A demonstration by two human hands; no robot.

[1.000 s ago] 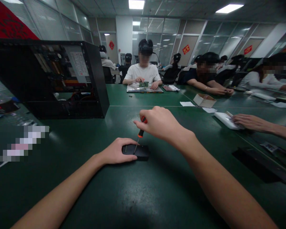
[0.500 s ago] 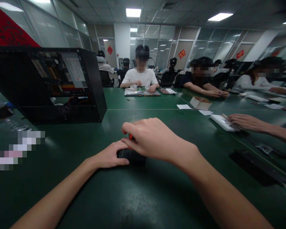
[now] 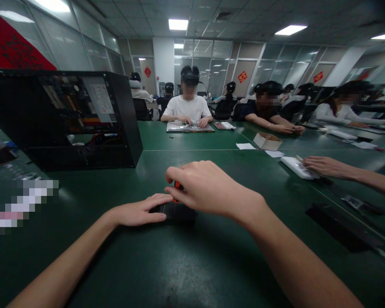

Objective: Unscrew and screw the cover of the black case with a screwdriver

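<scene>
A small flat black box [image 3: 176, 213] lies on the green table [image 3: 179, 265] in front of me. My left hand [image 3: 136, 211] rests flat against its left side, fingers stretched over the box's near-left edge. My right hand [image 3: 205, 188] hovers just above the box, fingers closed around a screwdriver with an orange and black handle [image 3: 177, 187]. Only a bit of the handle shows between my fingers; the tip is hidden behind my hand.
An open black computer case [image 3: 67, 119] stands at the back left. A co-worker's hand [image 3: 324, 166] rests on a white device [image 3: 297, 167] at the right. A black flat part [image 3: 340, 224] lies near right. A cardboard box [image 3: 267, 140] and several seated people are farther back.
My right hand has dropped lower over the black box, hiding the screwdriver shaft. My left hand has flattened, its fingers now stretched out along the box instead of curled over it.
</scene>
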